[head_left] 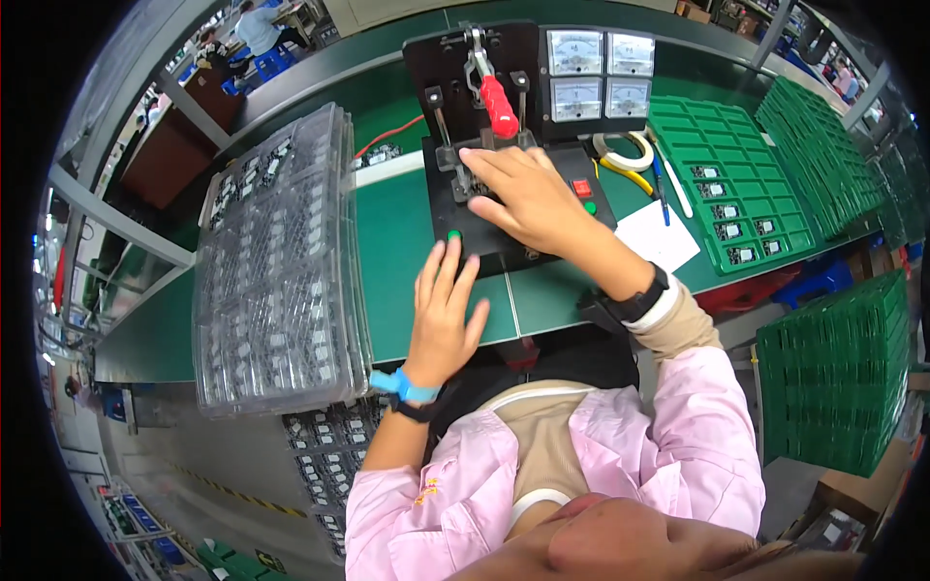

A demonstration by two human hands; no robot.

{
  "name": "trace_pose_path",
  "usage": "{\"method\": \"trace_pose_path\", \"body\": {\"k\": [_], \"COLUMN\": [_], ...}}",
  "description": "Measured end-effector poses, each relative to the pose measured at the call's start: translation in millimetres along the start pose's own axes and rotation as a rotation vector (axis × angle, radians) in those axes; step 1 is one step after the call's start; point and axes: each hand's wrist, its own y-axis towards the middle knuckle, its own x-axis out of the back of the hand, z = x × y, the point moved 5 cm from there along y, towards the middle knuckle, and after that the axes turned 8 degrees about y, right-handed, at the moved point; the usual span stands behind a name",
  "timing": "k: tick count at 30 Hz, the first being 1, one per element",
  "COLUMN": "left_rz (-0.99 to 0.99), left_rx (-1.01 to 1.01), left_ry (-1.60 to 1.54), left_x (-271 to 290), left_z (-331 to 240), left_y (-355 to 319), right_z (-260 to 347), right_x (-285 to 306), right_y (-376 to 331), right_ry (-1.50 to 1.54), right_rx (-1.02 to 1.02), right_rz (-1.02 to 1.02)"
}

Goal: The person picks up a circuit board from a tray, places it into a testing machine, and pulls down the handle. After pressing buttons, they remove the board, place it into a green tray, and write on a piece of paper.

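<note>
A black test fixture (442,208) stands on the green bench in front of me, with a red-handled toggle clamp (498,105) upright at its back. Over the fixture's middle my right hand (533,201) reaches with fingers and thumb apart, and it covers most of what lies in the nest beneath. My left hand (439,315) is at the fixture's near left edge, fingers stretched out. Its fingertips are at a green button (454,235); whether they press it I cannot tell. A red switch (581,188) and another green button (590,207) sit right of my right hand.
Stacked clear trays (276,290) of small circuit boards stand at left. Panel meters (575,53) rise behind the fixture. Rightward lie a tape roll (641,155), a blue pen (663,192), white paper (659,238), a green tray (741,145) with several boards, and stacked green trays (833,378).
</note>
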Motion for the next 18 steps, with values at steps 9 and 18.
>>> {"method": "trace_pose_path", "body": {"k": [9, 18], "left_rz": [-0.306, -0.459], "left_rx": [-0.212, 0.022], "left_ry": [0.032, 0.893], "left_x": [139, 285], "left_z": [-7, 83], "left_y": [-36, -5], "right_z": [-5, -19], "right_x": [97, -3], "right_y": [115, 17], "right_ry": [0.102, -0.381], "right_rx": [0.288, 0.116], "right_rz": [-0.274, 0.357]}}
